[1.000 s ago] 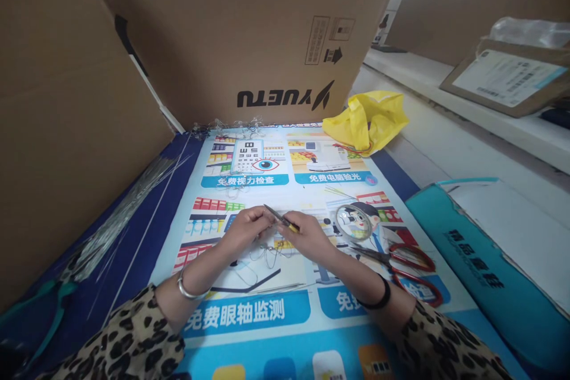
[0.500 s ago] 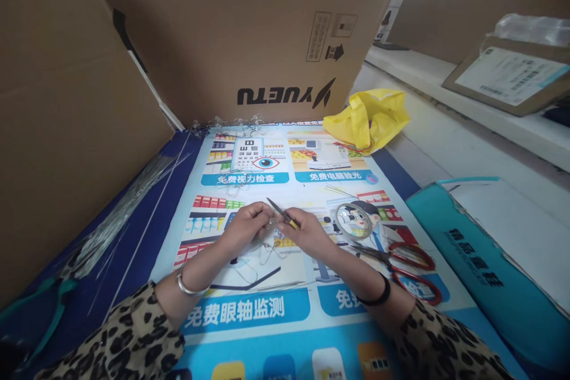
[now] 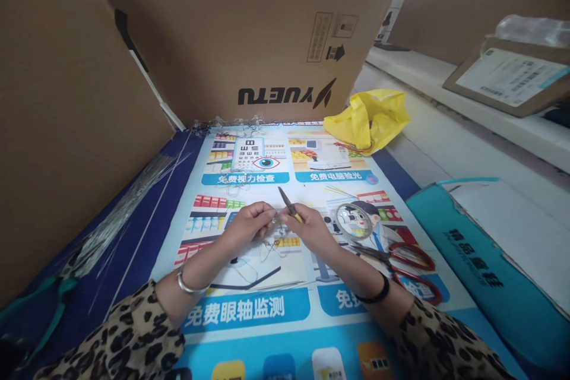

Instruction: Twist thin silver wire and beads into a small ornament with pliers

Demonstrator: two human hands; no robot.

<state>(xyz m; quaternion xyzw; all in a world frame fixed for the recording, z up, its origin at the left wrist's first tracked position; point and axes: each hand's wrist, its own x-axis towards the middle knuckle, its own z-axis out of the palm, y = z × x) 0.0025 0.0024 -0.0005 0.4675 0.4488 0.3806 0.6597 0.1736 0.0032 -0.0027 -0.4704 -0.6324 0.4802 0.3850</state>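
Note:
My left hand (image 3: 252,222) is closed, its thumb and forefinger pinching a thin wire piece (image 3: 274,227) with small clear bits on it. Close beside it, my right hand (image 3: 309,228) is wrapped around a small pointed tool (image 3: 290,205) with dark jaws and a yellow handle. The tool's tip points up and away from me; its exact kind is unclear. The right thumb and fingertip also meet near the wire piece. Below the hands, a bent wire loop (image 3: 267,252) hangs or lies over the printed mat (image 3: 249,332); I cannot tell which.
Red-handled scissors (image 3: 412,255) and a roll of clear tape (image 3: 354,221) lie to the right. Green-handled pliers (image 3: 62,291) and a bundle of wires (image 3: 120,214) are at left. A yellow bag (image 3: 369,119), cardboard (image 3: 249,29) and wire pieces (image 3: 236,126) stand behind; a teal box (image 3: 476,249) is at right.
My right hand has shifted slightly to the right with the pointed tool, whose tip has swung away from the left hand. The gap between the hands is a little wider.

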